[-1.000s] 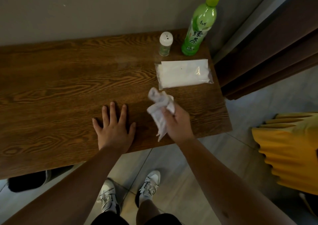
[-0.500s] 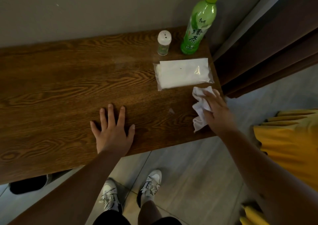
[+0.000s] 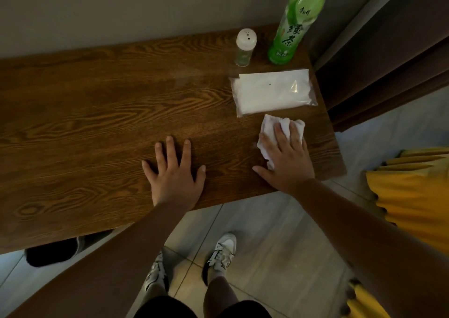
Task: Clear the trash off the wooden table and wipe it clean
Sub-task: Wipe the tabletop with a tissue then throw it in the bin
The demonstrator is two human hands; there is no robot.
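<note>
Head view, looking down. Wooden bench (image 3: 97,113) runs left to right, far edge against a grey wall.

Left hand (image 3: 173,174): flat on the bench near its near edge, palm down, fingers (image 3: 170,148) straight and spread, thumb out to the right. It holds nothing. Forearm comes in from lower left, crossing the bench's near edge.

Right hand (image 3: 286,162): palm down on a crumpled white tissue (image 3: 271,128), toward the bench's right end. Fingers straight and slightly spread, pressing the tissue against the wood; thumb stretched left, tip on the bare bench. Tissue shows past the fingertips on the far side and along the left of the hand. Forearm enters from lower right, over the floor.

Just beyond the tissue: a clear plastic packet of white tissues (image 3: 272,91), lying flat, close to the crumpled one but whether they touch cannot be told. Beyond the packet, near the wall: a small clear shaker with a white perforated cap (image 3: 245,47), upright, and to its right a green tea bottle (image 3: 295,26), upright, its cap partly cut off by the frame top.

Below the bench: tiled floor (image 3: 279,244), the person's two white trainers (image 3: 222,249), a dark shoe (image 3: 52,253) under the bench at left. Yellow pleated object (image 3: 413,193) at far right. Dark curtain (image 3: 388,57) beyond the bench's right end.
</note>
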